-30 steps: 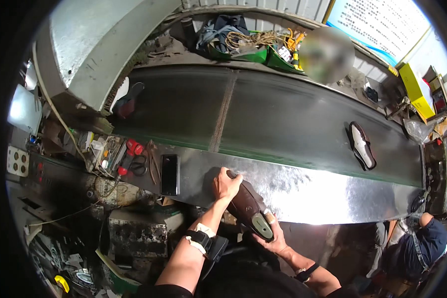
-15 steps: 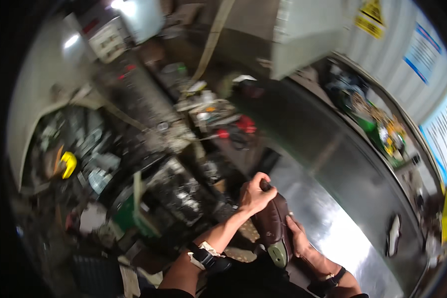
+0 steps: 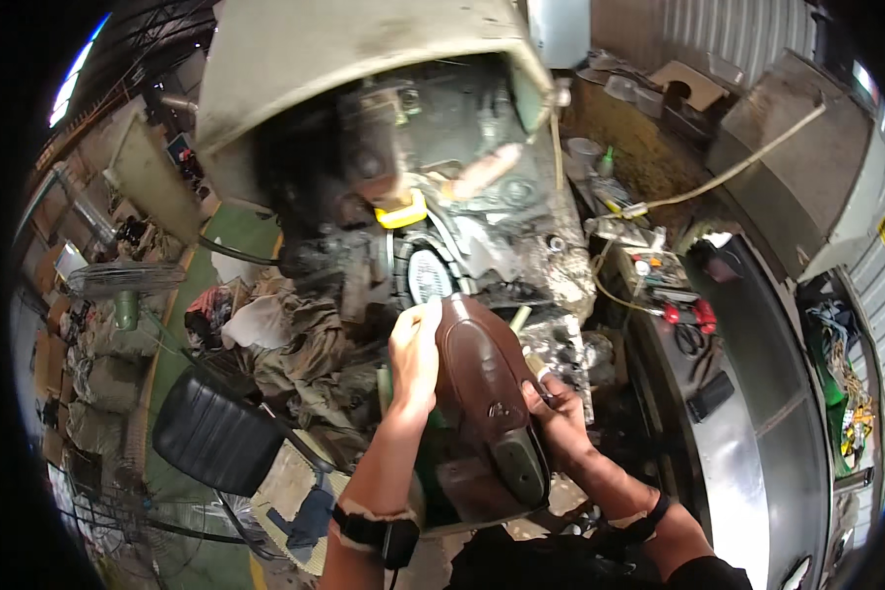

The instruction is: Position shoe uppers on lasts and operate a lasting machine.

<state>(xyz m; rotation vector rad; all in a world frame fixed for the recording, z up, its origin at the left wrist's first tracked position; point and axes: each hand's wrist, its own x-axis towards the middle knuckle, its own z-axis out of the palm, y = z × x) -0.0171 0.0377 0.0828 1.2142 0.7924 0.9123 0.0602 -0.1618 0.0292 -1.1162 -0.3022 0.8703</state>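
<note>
In front of me I hold a brown leather shoe upper [image 3: 477, 359] fitted on a last [image 3: 518, 467], toe pointing away and heel end towards me. My left hand [image 3: 415, 359] grips the toe part from the left, fingers curled against its side. Around the right side, nearer the heel, is closed my right hand [image 3: 562, 423]; a narrow pale piece beside its fingers is too unclear to name. Just beyond the toe stands a machine with a pale oval pad [image 3: 429, 277] and a yellow part [image 3: 401, 209] under a large cream hood [image 3: 354, 59].
Along the right runs a metal workbench [image 3: 767, 393] bearing red-handled tools [image 3: 690, 317] and a dark flat object [image 3: 710, 395]. A black chair [image 3: 211, 433] stands at the left, near crumpled cloth [image 3: 295, 339]. A fan [image 3: 126, 280] is farther left.
My view has swung left, from the metal bench to the machine. The shoe upper has come round with both hands, and its toe now faces the pale pad. Both hands still hold it.
</note>
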